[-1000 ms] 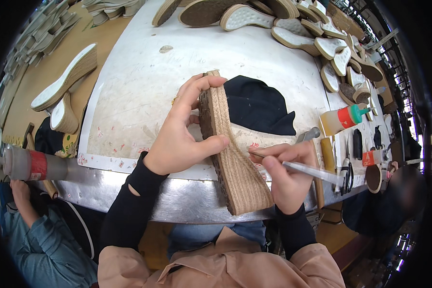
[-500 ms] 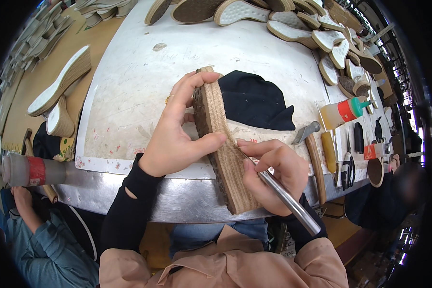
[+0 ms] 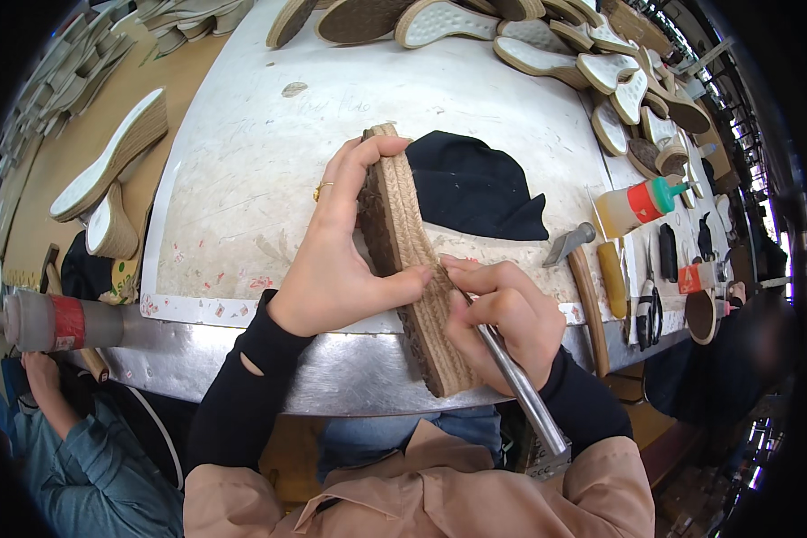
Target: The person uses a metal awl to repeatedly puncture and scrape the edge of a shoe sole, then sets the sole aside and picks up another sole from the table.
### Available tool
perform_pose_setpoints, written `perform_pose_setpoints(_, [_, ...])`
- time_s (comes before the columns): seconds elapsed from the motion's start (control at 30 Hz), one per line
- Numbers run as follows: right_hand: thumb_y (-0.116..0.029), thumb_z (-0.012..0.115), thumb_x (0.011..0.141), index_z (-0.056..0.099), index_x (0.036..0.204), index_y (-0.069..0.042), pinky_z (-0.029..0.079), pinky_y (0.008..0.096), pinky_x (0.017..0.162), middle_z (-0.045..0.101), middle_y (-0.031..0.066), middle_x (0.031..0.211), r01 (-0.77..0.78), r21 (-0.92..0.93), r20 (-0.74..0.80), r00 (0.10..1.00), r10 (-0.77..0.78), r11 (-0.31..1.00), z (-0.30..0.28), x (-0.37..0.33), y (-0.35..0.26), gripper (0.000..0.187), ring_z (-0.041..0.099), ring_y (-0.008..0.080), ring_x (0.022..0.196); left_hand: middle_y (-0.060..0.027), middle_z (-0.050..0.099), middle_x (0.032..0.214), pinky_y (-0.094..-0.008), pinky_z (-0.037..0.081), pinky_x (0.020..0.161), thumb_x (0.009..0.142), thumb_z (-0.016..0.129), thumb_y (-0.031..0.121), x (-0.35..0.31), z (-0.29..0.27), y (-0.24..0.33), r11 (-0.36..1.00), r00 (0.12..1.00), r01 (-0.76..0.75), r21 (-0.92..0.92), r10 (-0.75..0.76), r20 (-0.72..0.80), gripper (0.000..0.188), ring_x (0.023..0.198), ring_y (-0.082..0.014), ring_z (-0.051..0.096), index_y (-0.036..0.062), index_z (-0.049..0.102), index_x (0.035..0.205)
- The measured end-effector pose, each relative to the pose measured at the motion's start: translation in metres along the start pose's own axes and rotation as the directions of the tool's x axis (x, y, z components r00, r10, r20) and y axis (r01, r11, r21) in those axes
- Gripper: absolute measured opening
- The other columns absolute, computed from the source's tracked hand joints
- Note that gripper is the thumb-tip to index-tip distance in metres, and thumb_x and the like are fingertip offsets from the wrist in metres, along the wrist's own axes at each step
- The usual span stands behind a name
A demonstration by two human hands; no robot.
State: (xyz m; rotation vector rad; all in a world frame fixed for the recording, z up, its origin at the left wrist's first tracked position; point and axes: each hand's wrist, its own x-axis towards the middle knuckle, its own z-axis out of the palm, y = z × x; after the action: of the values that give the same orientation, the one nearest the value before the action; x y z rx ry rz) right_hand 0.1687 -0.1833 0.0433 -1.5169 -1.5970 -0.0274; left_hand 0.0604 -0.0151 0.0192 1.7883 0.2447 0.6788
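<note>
A wedge shoe sole (image 3: pixel 430 314) with a braided rope side and a brown underside stands tilted at the table's front edge. My left hand (image 3: pixel 336 255) grips it, fingers over its far end and thumb pressed on the braid. My right hand (image 3: pixel 516 309) is closed around a slim metal rod-shaped tool (image 3: pixel 527 394). The tool's tip is hidden by my fingers, close against the braided side. Part of my right hand rests along the sole's near half. Behind the sole, a black cloth (image 3: pixel 475 184) lies on the white table sheet (image 3: pixel 242 188).
To the right lie a hammer (image 3: pixel 587 300), a yellow-handled tool (image 3: pixel 612 282), snips (image 3: pixel 646 314) and a green-capped bottle (image 3: pixel 632 206). Several soles (image 3: pixel 538 58) line the far side. A grey bottle (image 3: pixel 54 320) and a co-worker's hand (image 3: pixel 40 369) are at left.
My right hand has shifted slightly left, and the tool's rear end has swung left and downward. My left thumb has edged right along the braid; the grip on the sole stays.
</note>
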Motion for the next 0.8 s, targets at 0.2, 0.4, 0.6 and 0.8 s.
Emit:
perform_pose_setpoints(0.2, [0.015, 0.068, 0.075, 0.048, 0.08, -0.001, 0.06, 0.0375, 0.077, 0.063, 0.0193, 0.086, -0.013, -0.014, -0.028, 1.0, 0.013, 1.0, 0.003, -0.002, 0.0, 0.026, 0.071, 0.0359, 0.09, -0.0144, 0.04, 0.133, -0.0384, 0.033, 0.107, 0.061, 0.076, 0.013, -0.001, 0.001, 0.001, 0.999, 1.0, 0.012, -0.032, -0.013, -0.012, 0.084, 0.127, -0.0288, 0.04, 0.0051, 0.038, 0.135])
perform_pose_setpoints(0.4, [0.012, 0.066, 0.079, 0.048, 0.079, -0.002, 0.058, 0.0325, 0.072, 0.066, 0.0199, 0.09, -0.172, 0.087, -0.04, 0.984, 0.176, 0.981, 0.002, -0.004, 0.001, 0.022, 0.072, 0.0295, 0.089, -0.0132, 0.04, 0.134, -0.0385, 0.034, 0.106, 0.06, 0.077, 0.014, 0.0, 0.001, 0.0, 0.997, 1.0, 0.028, -0.065, -0.029, -0.005, 0.085, 0.126, -0.0285, 0.04, 0.0064, 0.039, 0.136])
perform_pose_setpoints(0.6, [0.009, 0.07, 0.075, 0.054, 0.077, -0.003, 0.055, 0.0287, 0.063, 0.068, 0.0165, 0.086, -0.2, 0.209, -0.077, 0.972, 0.22, 0.957, -0.001, 0.0, 0.008, 0.02, 0.069, 0.0234, 0.073, -0.0161, 0.038, 0.137, -0.0402, 0.032, 0.108, 0.06, 0.076, 0.014, -0.001, 0.003, -0.002, 1.0, 0.999, -0.009, -0.001, 0.009, -0.047, 0.087, 0.129, -0.0308, 0.038, 0.0063, 0.037, 0.138])
perform_pose_setpoints(0.8, [0.01, 0.074, 0.074, 0.05, 0.071, -0.003, 0.059, 0.0302, 0.066, 0.067, 0.0173, 0.085, -0.014, -0.007, 0.039, 0.999, 0.014, 1.0, -0.007, 0.007, 0.004, 0.027, 0.072, 0.0272, 0.081, -0.0167, 0.037, 0.137, -0.0391, 0.03, 0.11, 0.06, 0.074, 0.011, -0.004, 0.008, 0.0, 0.998, 0.996, 0.061, -0.011, -0.062, -0.064, 0.089, 0.13, -0.0295, 0.037, 0.005, 0.034, 0.139])
